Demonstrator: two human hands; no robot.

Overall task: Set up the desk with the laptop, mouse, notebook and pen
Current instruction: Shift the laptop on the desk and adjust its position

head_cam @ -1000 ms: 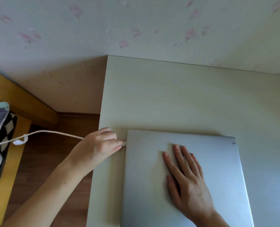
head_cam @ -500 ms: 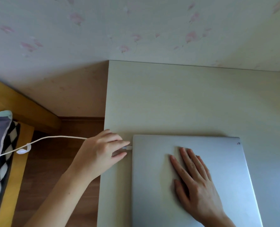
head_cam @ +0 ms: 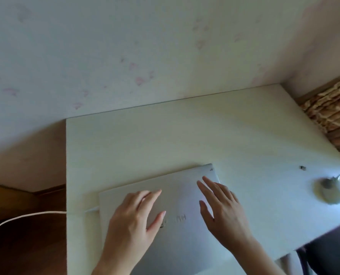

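Closed matte silver laptop (head_cam: 177, 205) lies lower centre on the smooth pale desk (head_cam: 165, 145); left hand (head_cam: 137, 221), off the white cable (head_cam: 36, 215) since earlier, and right hand (head_cam: 222, 213) rest flat, fingers spread.

The closed laptop (head_cam: 177, 197) fills the desk (head_cam: 145, 143) at six o'clock, both hands flat on its lid. From nine through twelve to two o'clock the desk surface lies bare up to the wall (head_cam: 125, 56). At three o'clock a small round object (head_cam: 331, 190) sits near a tiny dark piece (head_cam: 302, 167). A white cable (head_cam: 36, 215) crosses the desk's left edge at eight o'clock.
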